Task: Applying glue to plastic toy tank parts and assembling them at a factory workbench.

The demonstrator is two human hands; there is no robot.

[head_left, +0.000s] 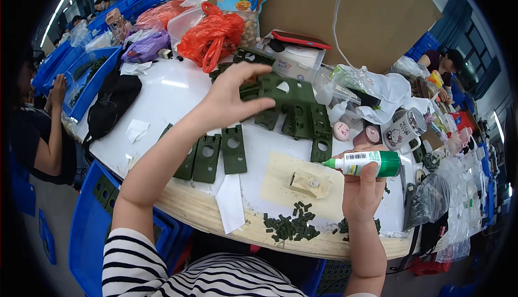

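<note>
My left hand [231,101] is stretched out over the table, thumb and fingers apart, with nothing between them. Just beyond its fingertips lies a stack of dark green panels with cut-out holes [294,90]; whether the fingers touch it I cannot tell. My right hand [360,189] is wrapped round a white and green glue bottle [377,163], held sideways with its green nozzle pointing left. Below the nozzle, a small tape-wrapped block [310,183] rests on a yellowish sheet [275,181]. Several flat green plates with round holes [233,148] lie beneath my left forearm.
Small dark green pieces [291,227] are heaped at the table's front edge. A white mug [404,130] and plastic bags stand at the right. Red bags [213,35] and a snack pouch [243,5] sit at the back. Another person [48,129] works at the left beside blue bins [89,78].
</note>
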